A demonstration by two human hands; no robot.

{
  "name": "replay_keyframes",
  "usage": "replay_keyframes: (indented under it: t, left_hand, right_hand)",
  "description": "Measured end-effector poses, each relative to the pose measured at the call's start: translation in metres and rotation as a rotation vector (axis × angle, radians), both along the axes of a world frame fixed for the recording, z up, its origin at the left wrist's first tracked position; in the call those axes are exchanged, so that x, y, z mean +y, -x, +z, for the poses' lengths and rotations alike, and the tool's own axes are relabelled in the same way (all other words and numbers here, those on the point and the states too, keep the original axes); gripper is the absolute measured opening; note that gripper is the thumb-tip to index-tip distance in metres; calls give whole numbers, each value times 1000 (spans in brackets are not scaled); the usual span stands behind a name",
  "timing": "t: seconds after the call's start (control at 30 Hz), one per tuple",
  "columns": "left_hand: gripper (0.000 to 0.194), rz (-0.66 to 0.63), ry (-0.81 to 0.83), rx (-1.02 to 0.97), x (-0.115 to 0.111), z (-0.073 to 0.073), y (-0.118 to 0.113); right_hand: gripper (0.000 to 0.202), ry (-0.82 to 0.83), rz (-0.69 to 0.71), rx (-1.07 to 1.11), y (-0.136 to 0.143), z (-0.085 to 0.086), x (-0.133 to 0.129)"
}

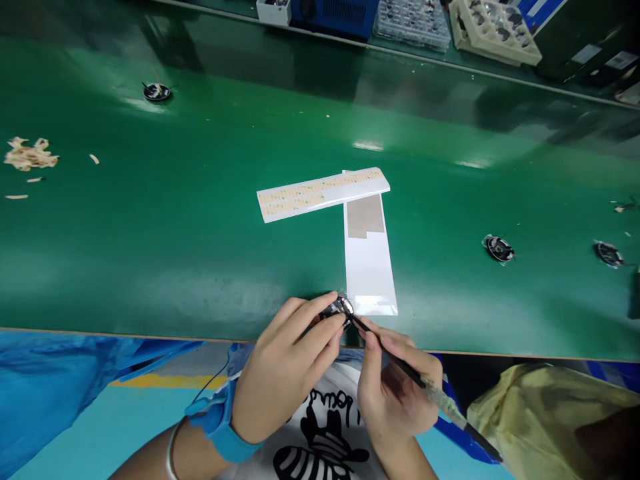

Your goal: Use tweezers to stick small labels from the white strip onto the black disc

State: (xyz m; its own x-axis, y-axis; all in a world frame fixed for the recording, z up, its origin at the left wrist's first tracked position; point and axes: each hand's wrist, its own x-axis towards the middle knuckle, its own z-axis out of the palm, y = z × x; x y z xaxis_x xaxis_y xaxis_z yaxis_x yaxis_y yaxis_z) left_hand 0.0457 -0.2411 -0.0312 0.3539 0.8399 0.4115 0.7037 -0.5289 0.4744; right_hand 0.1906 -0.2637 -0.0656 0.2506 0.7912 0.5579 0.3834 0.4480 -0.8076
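Observation:
At the table's front edge my left hand (295,353) grips a small round black electronic part (342,308), fingers closed over its left side. My right hand (400,380) is closed around thin dark tweezers (407,370) with a wrapped, worn middle section. Their tip meets the right rim of the round part; whether it pinches anything is too small to tell. Just beyond the hands lies a white backing sheet (371,273) with a grey-brown patch. Across its far end rests a white strip (325,193) bearing rows of small yellowish stickers.
Similar round parts lie on the green table at the right (499,249), far right (609,254) and upper left (157,92). A pile of peeled scraps (31,155) sits at the left. Along the back shelf stand a blue box (335,17), a clear tray (413,25) and a beige tray (495,30).

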Motion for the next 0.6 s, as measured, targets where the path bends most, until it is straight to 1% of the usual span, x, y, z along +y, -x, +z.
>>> replay_keyframes:
  t: [0.13, 0.27, 0.37, 0.5, 0.6]
  left_hand:
    - [20, -48, -57, 140, 2, 0, 4]
    - [22, -94, -100, 261, 3, 1, 6]
    - [25, -136, -128, 347, 3, 1, 8]
    - [27, -158, -149, 391, 1, 0, 9]
    - [25, -134, -155, 376, 1, -1, 9]
  right_hand:
    - [39, -9, -4, -21, -1, 0, 0]
    - [39, -5, 1, -55, -2, 2, 0]
    - [42, 5, 24, -27, -4, 3, 0]
    - [45, 15, 32, 51, -6, 4, 2]
    - [43, 19, 48, 6, -5, 8, 6]
